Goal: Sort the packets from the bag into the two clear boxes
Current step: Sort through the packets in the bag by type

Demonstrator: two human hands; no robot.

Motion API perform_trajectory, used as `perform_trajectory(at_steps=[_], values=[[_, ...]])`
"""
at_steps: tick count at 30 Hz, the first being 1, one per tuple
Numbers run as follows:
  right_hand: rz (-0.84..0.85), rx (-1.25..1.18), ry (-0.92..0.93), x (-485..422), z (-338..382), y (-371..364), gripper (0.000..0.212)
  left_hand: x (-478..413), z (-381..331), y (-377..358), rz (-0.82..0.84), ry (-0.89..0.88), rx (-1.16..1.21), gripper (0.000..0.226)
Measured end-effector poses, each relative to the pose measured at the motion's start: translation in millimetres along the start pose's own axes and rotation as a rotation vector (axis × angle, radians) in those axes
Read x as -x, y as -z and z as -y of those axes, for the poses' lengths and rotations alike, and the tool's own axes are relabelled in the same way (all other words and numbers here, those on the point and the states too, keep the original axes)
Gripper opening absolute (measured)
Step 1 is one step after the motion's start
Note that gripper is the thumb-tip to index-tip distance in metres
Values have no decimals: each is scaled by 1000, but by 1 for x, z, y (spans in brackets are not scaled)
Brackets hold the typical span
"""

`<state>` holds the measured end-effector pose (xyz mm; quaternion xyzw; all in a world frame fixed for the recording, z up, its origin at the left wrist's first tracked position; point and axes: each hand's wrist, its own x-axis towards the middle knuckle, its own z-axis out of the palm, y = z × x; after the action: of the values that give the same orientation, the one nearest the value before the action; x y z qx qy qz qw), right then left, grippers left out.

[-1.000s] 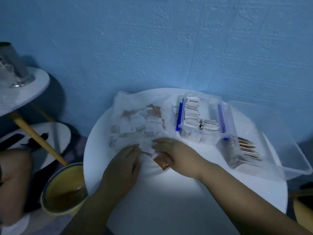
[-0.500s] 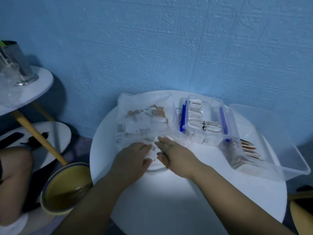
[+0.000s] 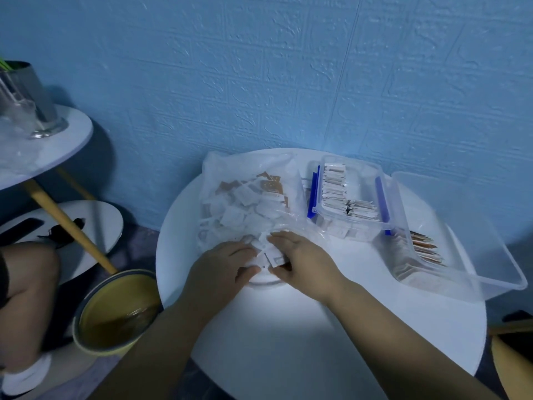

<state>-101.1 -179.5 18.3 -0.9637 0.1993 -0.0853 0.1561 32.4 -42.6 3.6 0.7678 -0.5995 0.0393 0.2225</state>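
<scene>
Pulling a few white packets [image 3: 271, 256] out of the bag's mouth is the step in hand, as I judge it. The right hand [image 3: 302, 264] has a narrow grip on them, thumb and fingers pinched round the small stack. The left hand [image 3: 222, 269] lies flat just beside that grip, its fingers spread on the near edge of the bag [image 3: 245, 168] and holding nothing that I can see.

The bag lies beyond both hands on the round surface [image 3: 317, 327], and white and brown packets [image 3: 271, 184] are mixed together inside it. The smaller box [image 3: 383, 226], with blue clips, sits beyond and to the right of the right grip and holds rows of white packets. The larger box [image 3: 490, 255] lies farther right, well apart from the grip, with brown ones stacked at its near side.

To do this well, keep the left hand pressing the plastic down so the bag does not drag along. Check that the pinched stack is all one colour before lifting it. Square the edges within the grip, since loose thin packets are likely to fan and slip. Then carry them low to the smaller box and set them upright against the row there.
</scene>
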Motion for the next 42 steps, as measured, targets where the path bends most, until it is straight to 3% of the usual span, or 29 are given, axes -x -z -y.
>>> perform_trajectory(at_steps=[5, 12, 16, 19, 23, 26, 29, 32, 35, 37, 40, 42], values=[[-153, -122, 58, 8, -6, 4, 27, 7, 1, -1, -139, -29, 68, 55], [-180, -196, 37, 5, -3, 3, 18, -2, -3, -7, -174, 28, 71, 36], [-143, -489, -101, 7, 5, 14, 12, -8, -8, -5, -221, 53, 100, 34], [-169, -731, -239, 7, 10, 25, 8, -6, -16, 6, -296, 223, 231, 26], [-90, -1019, -314, 8, 19, 37, 8, -9, -28, 19, -325, 604, 679, 24], [-144, -997, -282, 6, 31, 30, 10, -12, -41, 22, -293, 741, 1148, 17], [-255, -925, -265, 0, 35, 19, 18, -9, -50, 18, -242, 774, 1287, 22], [-305, -783, -217, -6, 31, 10, 15, -5, -45, 17, -230, 718, 1179, 18], [-317, -586, -144, -9, 24, 7, 5, -7, -29, 20, -286, 711, 822, 28], [-240, -367, -122, -15, 18, 6, 24, -12, -22, 25, -336, 704, 635, 35], [-40, -119, -105, -30, 16, 2, 60, -20, -19, 29, -375, 682, 596, 35], [-14, 9, -84, -37, 18, -2, 66, -23, -20, 28, -392, 672, 597, 36]])
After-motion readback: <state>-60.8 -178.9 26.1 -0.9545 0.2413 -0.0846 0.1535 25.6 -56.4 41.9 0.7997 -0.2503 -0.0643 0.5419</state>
